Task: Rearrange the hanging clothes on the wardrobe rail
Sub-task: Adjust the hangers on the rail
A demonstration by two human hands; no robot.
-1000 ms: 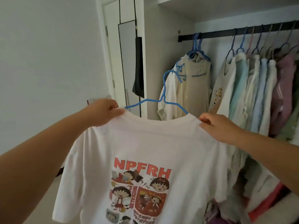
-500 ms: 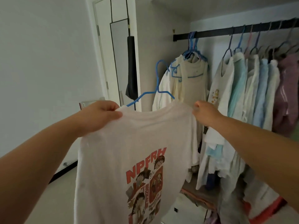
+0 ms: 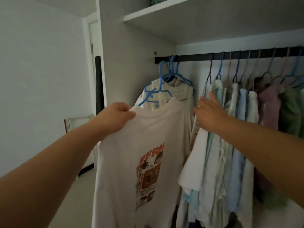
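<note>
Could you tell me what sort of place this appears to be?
Most likely a bedroom with a built-in wardrobe: a black hanging rail crowded with pastel garments on hangers, under a white shelf.

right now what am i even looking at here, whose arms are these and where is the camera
The camera sits on a person's head and looks forward and down, so the two bare arms reaching in are that person's own. No robot is involved. The left hand grips the shoulder of a white printed t-shirt, which hangs on a blue hanger that is not on the rail. The right hand is open, its fingers straight against the row of hanging clothes, apparently pushing them aside. Those clothes hang from a black rail inside a white wardrobe, under a shelf. A second small bunch of pale garments hangs at the rail's left end.
</note>
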